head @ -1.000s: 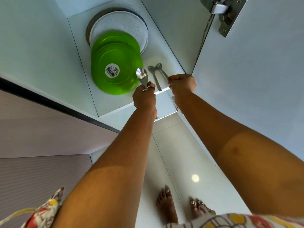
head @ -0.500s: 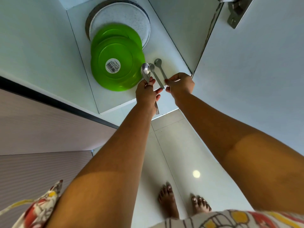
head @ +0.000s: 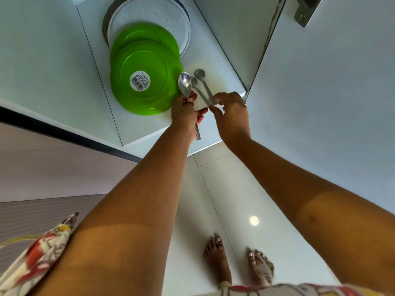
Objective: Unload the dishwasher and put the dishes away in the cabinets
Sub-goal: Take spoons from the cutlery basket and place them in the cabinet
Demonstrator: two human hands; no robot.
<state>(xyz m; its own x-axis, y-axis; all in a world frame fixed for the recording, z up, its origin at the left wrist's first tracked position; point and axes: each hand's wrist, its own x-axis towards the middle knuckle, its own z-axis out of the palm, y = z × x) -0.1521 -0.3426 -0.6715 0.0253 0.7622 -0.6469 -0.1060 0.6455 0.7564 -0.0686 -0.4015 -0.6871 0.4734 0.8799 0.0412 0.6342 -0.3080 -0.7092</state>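
Note:
My left hand [head: 184, 113] grips a large steel spoon [head: 185, 83] by its handle, bowl up, at the front of the white cabinet shelf [head: 222, 60]. Two small spoons [head: 201, 82] lie on that shelf just right of the large one. My right hand [head: 232, 110] pinches the ends of their handles between thumb and fingertips. Left of the spoons sits a stack of green plates [head: 145, 71], bottom side up, with a barcode sticker. Behind them lies a white speckled plate [head: 149, 13].
The open cabinet door [head: 331, 92] with its metal hinge [head: 305, 11] stands on the right. A dark-edged panel [head: 53, 129] runs along the left. Below are the white tiled floor [head: 224, 189] and my bare feet [head: 218, 259].
Both hands have moved slightly further over the shelf. My right hand's fingers have loosened from a fist into a fingertip pinch at the small spoons' handles. The large spoon stays in my left hand.

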